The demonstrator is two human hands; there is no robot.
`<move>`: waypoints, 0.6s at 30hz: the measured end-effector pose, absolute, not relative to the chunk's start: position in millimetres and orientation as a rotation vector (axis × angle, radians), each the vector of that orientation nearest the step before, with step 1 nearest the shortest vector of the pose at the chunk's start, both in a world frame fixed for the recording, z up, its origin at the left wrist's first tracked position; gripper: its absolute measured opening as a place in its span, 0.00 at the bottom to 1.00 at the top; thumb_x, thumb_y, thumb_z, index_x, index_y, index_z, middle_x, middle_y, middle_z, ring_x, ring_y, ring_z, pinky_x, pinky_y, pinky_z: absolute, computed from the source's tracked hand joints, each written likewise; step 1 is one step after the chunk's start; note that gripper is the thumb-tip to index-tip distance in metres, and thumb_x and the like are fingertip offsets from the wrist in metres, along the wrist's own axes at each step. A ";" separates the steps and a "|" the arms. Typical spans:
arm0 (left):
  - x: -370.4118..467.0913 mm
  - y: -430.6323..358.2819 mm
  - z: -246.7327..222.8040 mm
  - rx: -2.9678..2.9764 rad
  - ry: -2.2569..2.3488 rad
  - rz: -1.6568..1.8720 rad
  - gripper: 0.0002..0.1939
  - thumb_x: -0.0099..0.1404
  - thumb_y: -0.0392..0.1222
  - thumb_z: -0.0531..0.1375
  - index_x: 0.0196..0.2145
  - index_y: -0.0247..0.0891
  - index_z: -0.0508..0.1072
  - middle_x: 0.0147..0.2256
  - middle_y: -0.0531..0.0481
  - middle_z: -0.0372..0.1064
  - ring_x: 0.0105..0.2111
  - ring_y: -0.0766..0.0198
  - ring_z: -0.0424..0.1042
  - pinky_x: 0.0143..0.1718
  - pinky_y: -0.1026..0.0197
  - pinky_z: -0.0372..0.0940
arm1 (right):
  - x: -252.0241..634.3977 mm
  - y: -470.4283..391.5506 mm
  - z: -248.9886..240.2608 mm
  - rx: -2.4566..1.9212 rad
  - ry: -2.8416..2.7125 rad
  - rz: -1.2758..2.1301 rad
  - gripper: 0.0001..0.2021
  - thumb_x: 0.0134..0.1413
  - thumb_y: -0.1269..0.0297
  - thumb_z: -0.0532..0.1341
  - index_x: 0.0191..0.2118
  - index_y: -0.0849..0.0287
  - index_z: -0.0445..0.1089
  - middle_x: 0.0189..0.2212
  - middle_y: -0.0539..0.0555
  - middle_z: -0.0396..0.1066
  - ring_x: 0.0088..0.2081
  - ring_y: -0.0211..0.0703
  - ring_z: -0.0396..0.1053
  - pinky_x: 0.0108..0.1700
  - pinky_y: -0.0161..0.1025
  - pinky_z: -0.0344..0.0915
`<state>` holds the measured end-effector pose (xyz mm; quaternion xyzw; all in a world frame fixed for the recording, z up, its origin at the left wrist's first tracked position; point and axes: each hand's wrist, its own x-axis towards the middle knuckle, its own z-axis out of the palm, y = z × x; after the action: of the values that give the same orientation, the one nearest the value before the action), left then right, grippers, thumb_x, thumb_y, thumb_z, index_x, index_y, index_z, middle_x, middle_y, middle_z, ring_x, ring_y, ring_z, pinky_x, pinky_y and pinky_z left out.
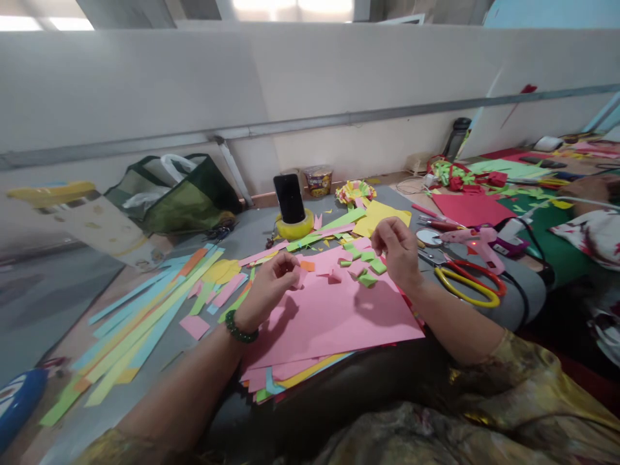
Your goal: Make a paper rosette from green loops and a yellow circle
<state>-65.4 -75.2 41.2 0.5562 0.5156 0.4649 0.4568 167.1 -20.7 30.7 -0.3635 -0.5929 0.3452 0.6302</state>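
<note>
My left hand [271, 284], with a green bead bracelet at its wrist, is closed in a pinch on a small pink paper piece [301, 278]. It hovers over the left side of a stack of coloured sheets whose top is a pink sheet [334, 316]. Over the right side, my right hand [398, 253] is raised with its fingers curled together; I cannot make out anything in them. Between the hands, small folded green paper pieces [367, 279] and pink ones [334, 274] lie on the top sheet, with an orange piece [307, 265] near my left fingertips.
Coloured paper strips [150, 316] spread to the left. Behind stand a phone [289, 199] on a tape roll [295, 227] and a paper flower [356, 192]. Scissors [467, 284] and a pink glue gun [477, 244] lie right. Another person's hand [586, 189] is at far right.
</note>
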 end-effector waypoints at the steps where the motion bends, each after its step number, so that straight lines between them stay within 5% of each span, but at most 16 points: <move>1: -64.6 -75.6 40.0 1.402 1.280 1.122 0.14 0.46 0.42 0.61 0.32 0.40 0.68 0.21 0.60 0.64 0.23 0.68 0.66 0.27 0.64 0.63 | 166.8 -20.2 29.8 -0.847 -1.389 0.799 0.27 0.52 0.31 0.61 0.29 0.52 0.59 0.19 0.45 0.60 0.20 0.35 0.54 0.24 0.36 0.56; 7: -61.3 -75.8 31.3 1.605 1.381 0.937 0.27 0.50 0.45 0.60 0.49 0.39 0.66 0.25 0.60 0.67 0.23 0.67 0.67 0.26 0.64 0.60 | 166.3 -18.1 18.8 -0.876 -1.715 0.735 0.18 0.56 0.43 0.62 0.36 0.54 0.65 0.25 0.47 0.65 0.25 0.37 0.61 0.29 0.37 0.62; 13: -61.3 -73.2 24.7 1.663 1.370 0.889 0.25 0.53 0.44 0.61 0.50 0.37 0.68 0.25 0.59 0.68 0.23 0.68 0.67 0.27 0.63 0.62 | 152.4 -24.4 5.9 -0.975 -2.324 0.292 0.24 0.50 0.58 0.69 0.52 0.59 0.71 0.45 0.62 0.76 0.48 0.56 0.71 0.49 0.50 0.68; 18: -59.0 -70.9 21.9 1.665 1.346 0.839 0.21 0.53 0.45 0.61 0.45 0.37 0.69 0.23 0.59 0.66 0.24 0.67 0.66 0.28 0.62 0.61 | 150.1 -19.8 0.6 -1.132 -2.366 0.231 0.19 0.57 0.68 0.60 0.55 0.60 0.70 0.36 0.59 0.78 0.41 0.51 0.73 0.42 0.44 0.68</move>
<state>-59.0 -70.9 21.9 0.6608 0.5341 0.3330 0.4089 150.1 -19.8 0.6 -0.4159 -0.8698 0.0848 0.2516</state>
